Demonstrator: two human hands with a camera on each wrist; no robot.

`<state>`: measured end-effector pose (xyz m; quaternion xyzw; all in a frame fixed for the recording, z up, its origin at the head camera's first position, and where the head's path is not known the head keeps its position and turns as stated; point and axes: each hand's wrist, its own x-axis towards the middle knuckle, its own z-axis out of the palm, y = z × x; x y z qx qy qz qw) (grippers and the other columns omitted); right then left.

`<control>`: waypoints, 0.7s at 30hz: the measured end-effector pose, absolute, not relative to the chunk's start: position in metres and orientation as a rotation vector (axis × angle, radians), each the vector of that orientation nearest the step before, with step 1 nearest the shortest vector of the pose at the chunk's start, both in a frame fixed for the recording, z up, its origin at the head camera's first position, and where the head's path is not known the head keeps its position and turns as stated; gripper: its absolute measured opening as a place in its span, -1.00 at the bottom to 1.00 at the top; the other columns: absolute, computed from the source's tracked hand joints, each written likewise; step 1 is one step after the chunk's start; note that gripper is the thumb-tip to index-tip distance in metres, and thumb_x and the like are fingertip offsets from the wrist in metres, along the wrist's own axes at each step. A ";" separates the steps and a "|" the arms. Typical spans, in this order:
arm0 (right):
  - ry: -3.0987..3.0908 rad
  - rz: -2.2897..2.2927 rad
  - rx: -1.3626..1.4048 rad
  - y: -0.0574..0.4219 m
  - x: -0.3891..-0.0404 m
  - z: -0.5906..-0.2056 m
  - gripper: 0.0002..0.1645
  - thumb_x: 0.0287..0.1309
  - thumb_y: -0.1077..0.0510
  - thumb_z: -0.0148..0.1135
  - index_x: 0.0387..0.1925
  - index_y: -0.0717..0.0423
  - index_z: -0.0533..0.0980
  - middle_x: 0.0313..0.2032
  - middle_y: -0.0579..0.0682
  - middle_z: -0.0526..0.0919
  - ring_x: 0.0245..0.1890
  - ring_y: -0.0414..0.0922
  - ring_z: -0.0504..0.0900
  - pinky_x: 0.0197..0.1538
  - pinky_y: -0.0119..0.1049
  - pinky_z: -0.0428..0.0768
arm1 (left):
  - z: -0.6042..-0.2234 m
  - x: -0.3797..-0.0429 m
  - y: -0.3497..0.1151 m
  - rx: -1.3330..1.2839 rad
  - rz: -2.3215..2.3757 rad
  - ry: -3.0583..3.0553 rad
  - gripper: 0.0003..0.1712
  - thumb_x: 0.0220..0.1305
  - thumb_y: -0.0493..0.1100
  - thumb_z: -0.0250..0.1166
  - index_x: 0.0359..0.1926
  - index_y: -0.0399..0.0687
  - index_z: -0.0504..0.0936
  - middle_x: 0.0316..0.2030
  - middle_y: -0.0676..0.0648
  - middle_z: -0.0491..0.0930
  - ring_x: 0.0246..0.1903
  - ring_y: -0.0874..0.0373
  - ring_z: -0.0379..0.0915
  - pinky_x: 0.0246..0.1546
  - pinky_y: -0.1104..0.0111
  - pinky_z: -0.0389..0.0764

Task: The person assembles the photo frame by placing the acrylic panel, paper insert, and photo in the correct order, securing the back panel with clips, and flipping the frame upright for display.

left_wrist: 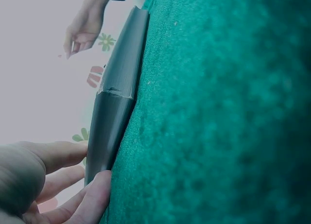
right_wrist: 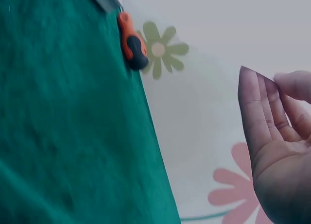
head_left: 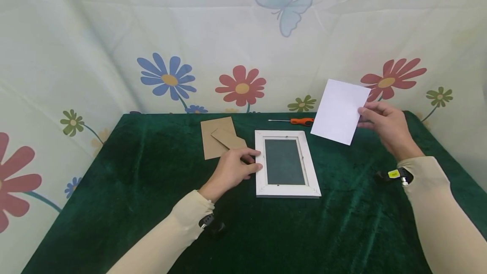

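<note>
A white picture frame (head_left: 313,168) lies on the green cloth, its dark rectangular opening edged by small metal tabs. My left hand (head_left: 232,166) holds the frame's left side, thumb and fingertips at its edge; the left wrist view shows them against the grey outer side (left_wrist: 119,63). Off to the right, my right hand (head_left: 386,124) pinches a blank white card (head_left: 338,111) by its right edge, raised and tilted above the cloth. In the right wrist view the right hand (right_wrist: 277,136) has its thumb against the fingers.
A brown backing board (head_left: 213,149) with a folded-out stand flap (head_left: 230,139) lies left of the frame, partly behind the left hand. An orange-handled screwdriver (head_left: 300,121) lies near the cloth's far edge. Behind hangs a flower-printed curtain (head_left: 205,20).
</note>
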<state>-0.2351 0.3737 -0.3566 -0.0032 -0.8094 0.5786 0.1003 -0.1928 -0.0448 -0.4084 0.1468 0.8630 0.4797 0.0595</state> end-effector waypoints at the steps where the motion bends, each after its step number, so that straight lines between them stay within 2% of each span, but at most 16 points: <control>1: -2.388 1.715 -0.004 0.371 -0.236 -0.358 -0.46 0.42 -0.17 0.34 0.23 0.07 0.62 -0.04 -0.32 0.71 -0.10 -0.31 0.74 -0.02 -0.50 0.67 | -0.409 -0.193 -0.045 0.445 1.452 2.614 -0.53 0.34 -0.24 0.52 0.25 -0.12 0.71 -0.12 -0.15 0.66 -0.35 0.10 0.66 -0.28 0.32 0.78; 10: -2.419 1.715 -0.002 0.348 -0.240 -0.368 -0.35 0.44 -0.20 0.30 0.29 0.20 0.54 -0.06 -0.36 0.71 -0.09 -0.32 0.74 0.04 -0.48 0.66 | -0.409 -0.194 -0.044 0.453 1.443 2.621 -0.55 0.36 -0.24 0.50 0.25 -0.12 0.71 -0.12 -0.16 0.66 -0.37 0.11 0.65 -0.30 0.33 0.78; 21: -2.413 1.806 0.011 0.320 -0.237 -0.374 -0.35 0.48 -0.15 0.29 0.29 0.26 0.51 -0.02 -0.25 0.70 -0.09 -0.25 0.74 0.07 -0.44 0.67 | -0.410 -0.193 -0.042 0.440 1.424 2.651 -0.56 0.38 -0.24 0.48 0.25 -0.12 0.71 -0.10 -0.17 0.65 -0.38 0.12 0.64 -0.32 0.34 0.78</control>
